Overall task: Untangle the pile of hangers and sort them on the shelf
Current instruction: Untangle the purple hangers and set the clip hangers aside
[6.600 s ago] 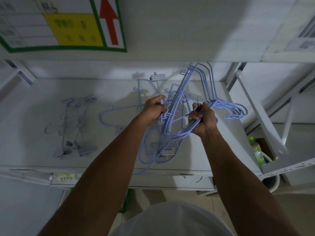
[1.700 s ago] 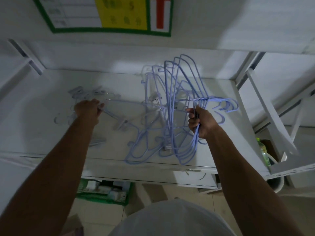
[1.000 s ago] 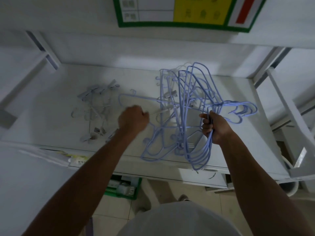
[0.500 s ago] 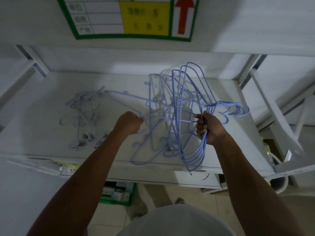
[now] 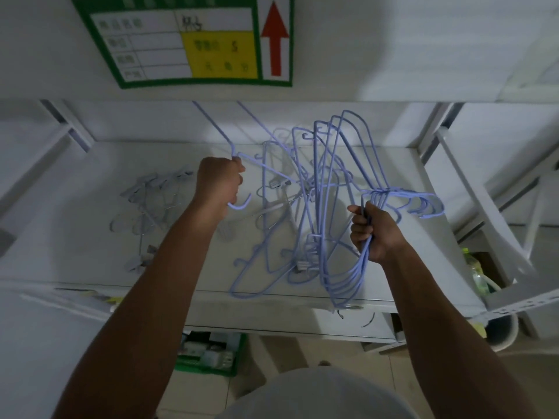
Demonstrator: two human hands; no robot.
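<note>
Hangers of pale blue wire stood in a tangled bundle over the right half of the shelf, some lifted upright, others with their lower ends at the shelf's front edge. The right hand gripped the bundle just below the gathered hooks. Its fingers were curled tight round several wires, and the hooks fanned out to the right of the fist. The left hand was raised left of the bundle, fingers clamped on the neck of a single blue hanger. That hanger's hook curved out below the fist and its two arms ran up and back. Whether it was free of the tangle could not be told. Grey clip hangers lay flat on the left part of the shelf, apart from the blue ones. A green-bordered sign with a red arrow hung above.
</note>
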